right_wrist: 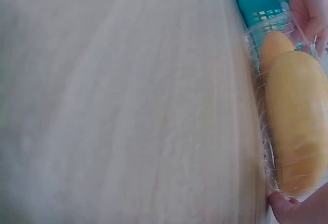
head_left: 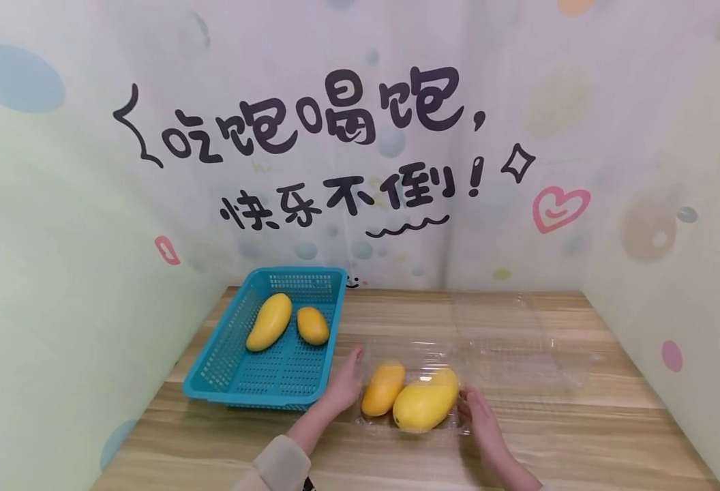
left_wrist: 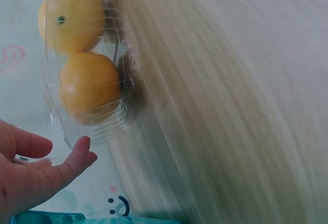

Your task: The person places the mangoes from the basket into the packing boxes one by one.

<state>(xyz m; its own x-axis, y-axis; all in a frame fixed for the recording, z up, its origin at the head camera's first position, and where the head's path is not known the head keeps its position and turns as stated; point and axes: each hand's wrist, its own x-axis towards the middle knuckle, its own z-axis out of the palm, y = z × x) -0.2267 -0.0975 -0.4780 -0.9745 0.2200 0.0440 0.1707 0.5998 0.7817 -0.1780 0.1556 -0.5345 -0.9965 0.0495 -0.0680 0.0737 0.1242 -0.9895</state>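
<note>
- Left hand [head_left: 343,389]: thumb and fingers stand spread with a wide gap between them, the tips just beside one end of a clear container [head_left: 409,351]; whether they touch it, I cannot tell.
- Right hand [head_left: 483,423]: fingers loosely bent at the container's opposite end, the thumb touching a lower corner; how firmly it grips cannot be told, since part of the fingers is hidden.
- The container sits between the two sets of fingers, on the wooden table [head_left: 421,464].
- Inside it, the smaller orange-yellow mango [head_left: 383,390] lies nearer the left fingers, and the larger yellow mango [head_left: 426,402] nearer the right fingers, side by side.
- Just beyond the left hand's outer side stands a blue-green basket [head_left: 268,375]; its near corner leaves that hand little sideways room.
- In the basket, farther from the left fingers, lie a long yellow mango [head_left: 270,322] and a small orange mango [head_left: 313,325], apart from each other.
- Past the right fingers, outward and away from the person, lie more clear plastic pieces [head_left: 528,365].
- Wood shows from both hands toward the person, and widely outward of the right hand up to the table's side edge.
</note>
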